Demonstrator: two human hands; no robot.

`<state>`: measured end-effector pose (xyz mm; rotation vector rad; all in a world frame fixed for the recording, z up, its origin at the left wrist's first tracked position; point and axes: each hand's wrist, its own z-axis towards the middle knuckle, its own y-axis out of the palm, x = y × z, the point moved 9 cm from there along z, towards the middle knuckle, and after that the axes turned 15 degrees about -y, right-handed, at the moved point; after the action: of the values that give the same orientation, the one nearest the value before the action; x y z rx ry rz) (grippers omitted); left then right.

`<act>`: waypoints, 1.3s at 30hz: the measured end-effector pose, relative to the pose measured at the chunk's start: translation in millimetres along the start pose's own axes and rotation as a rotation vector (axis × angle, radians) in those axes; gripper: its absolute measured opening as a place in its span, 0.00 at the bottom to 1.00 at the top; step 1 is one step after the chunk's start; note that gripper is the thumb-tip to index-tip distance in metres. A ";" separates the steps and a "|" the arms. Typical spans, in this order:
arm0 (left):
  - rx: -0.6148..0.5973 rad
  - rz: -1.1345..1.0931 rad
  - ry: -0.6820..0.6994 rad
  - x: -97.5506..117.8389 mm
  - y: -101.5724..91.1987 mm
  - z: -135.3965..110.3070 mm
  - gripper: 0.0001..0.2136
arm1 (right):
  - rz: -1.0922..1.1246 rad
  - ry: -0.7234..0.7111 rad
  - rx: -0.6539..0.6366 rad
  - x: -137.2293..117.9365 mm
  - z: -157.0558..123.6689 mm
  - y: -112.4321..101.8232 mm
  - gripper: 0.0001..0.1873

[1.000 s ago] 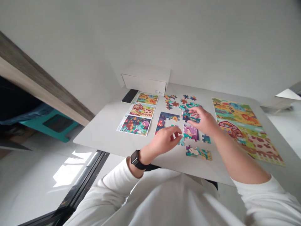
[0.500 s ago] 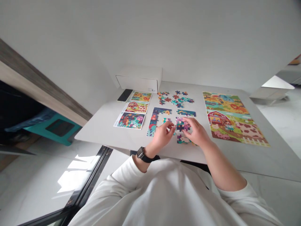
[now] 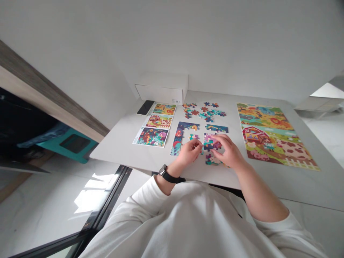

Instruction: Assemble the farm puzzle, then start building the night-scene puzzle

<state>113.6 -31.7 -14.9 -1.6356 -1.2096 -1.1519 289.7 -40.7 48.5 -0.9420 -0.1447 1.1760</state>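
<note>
My left hand (image 3: pixel 191 150) is closed in a pinch above the table, just left of a purple puzzle section (image 3: pixel 208 141). Whatever its fingertips hold is hidden. My right hand (image 3: pixel 228 149) grips that section, thumb at the lower side and fingers at the upper side, covering part of it. A dark blue corner section (image 3: pixel 177 136) of joined pieces lies to the left. Above is a blue joined strip (image 3: pixel 217 128). Another joined section (image 3: pixel 212 160) lies below the right hand, and a small teal-and-purple piece (image 3: pixel 192 137) shows beyond the left hand.
Several loose puzzle pieces (image 3: pixel 205 114) are scattered farther back. A picture sheet (image 3: pixel 160 122) and a phone (image 3: pixel 145 107) lie at left, before a white box (image 3: pixel 162 91). Two finished-looking puzzle pictures (image 3: pixel 274 138) cover the right side. A teal stool (image 3: pixel 67 145) stands at left.
The whole view has shifted slightly, so things sit farther right. The left hand's fingers have drawn together more tightly. A teal-and-dark patch now shows at the left of the purple section.
</note>
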 end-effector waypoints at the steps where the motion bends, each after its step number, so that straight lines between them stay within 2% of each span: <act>1: -0.004 -0.014 -0.005 -0.9 -0.1 0.8 0.13 | -0.003 -0.005 0.008 0.1 0.4 -1.5 0.31; 5: -0.026 -0.042 0.001 -2.2 1.7 1.7 0.14 | 0.017 0.023 -0.003 5.7 -0.9 -1.0 0.25; 14: -0.057 -0.027 -0.015 -8.7 4.1 5.9 0.18 | 0.153 0.147 0.007 19.0 -6.8 2.7 0.25; 21: -0.052 -0.075 -0.003 -4.5 2.8 3.9 0.17 | 0.208 0.224 0.042 24.1 -8.5 3.7 0.23; 27: -0.069 -0.124 -0.027 -6.0 4.5 5.7 0.15 | 0.243 0.239 0.077 27.0 -9.8 2.4 0.23; 32: -0.103 -0.048 -0.020 -4.8 8.6 3.3 0.18 | 0.265 0.247 0.087 26.1 -8.8 2.5 0.23; 39: -0.109 -0.018 -0.010 -4.2 9.3 2.4 0.19 | 0.240 0.247 0.047 22.1 -7.9 2.7 0.22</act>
<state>122.6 -32.8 -20.3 -1.7157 -1.1885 -1.2413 301.5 -26.5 33.7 -1.0760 0.1989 1.2646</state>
